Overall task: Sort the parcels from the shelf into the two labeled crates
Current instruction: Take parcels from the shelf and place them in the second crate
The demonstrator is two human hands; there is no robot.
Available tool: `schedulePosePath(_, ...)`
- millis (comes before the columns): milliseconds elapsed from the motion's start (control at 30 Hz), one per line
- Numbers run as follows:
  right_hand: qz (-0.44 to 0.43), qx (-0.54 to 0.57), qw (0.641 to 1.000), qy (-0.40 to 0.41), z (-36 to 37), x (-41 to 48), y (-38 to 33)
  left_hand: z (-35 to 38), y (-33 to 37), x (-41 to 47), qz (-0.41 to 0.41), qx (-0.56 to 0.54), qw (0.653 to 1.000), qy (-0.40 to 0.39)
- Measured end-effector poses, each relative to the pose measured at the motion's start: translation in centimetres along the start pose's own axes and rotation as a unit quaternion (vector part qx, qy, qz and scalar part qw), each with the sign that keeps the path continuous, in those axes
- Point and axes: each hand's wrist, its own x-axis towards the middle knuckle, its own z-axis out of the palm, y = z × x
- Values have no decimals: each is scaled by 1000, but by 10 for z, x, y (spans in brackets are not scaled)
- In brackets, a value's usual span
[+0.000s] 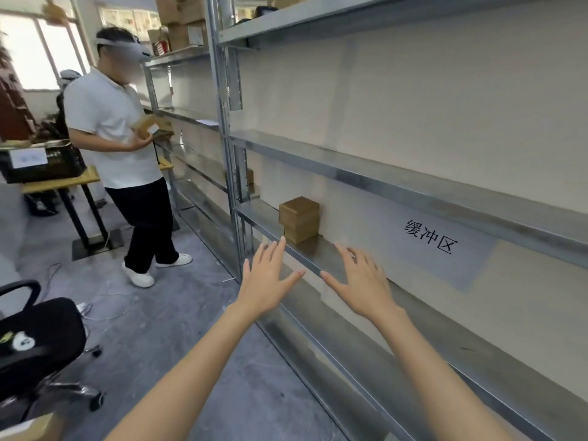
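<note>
I reach with both hands spread and empty, left grip [265, 278] and right grip [361, 281] near the shelf [318, 265] edge. The stacked cardboard parcels [299, 222] sit just beyond my fingertips; I should clasp both sides squarely.

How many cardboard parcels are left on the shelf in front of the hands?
2: a top parcel stacked on a bottom parcel, just beyond the hands. Others may be hidden.
</note>
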Motion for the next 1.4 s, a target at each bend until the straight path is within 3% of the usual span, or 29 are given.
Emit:
schedulePosePath(367, -17, 6, 999, -37, 77, 170, 5, 43, -73, 152, -50, -48, 998, -5)
schedulePosePath(833, 81, 19, 990, -113, 161, 361, 39, 90, -156, 368, -62, -68, 994, -60)
schedulePosePath(1033, 137, 32, 980, -141, 196, 409, 36, 100, -195, 439, -19, -62, 989, -136)
schedulePosePath(1400, 293, 43, 942, -158, 239, 450, 18, 139, -237, 536, 104, -59, 948, -296)
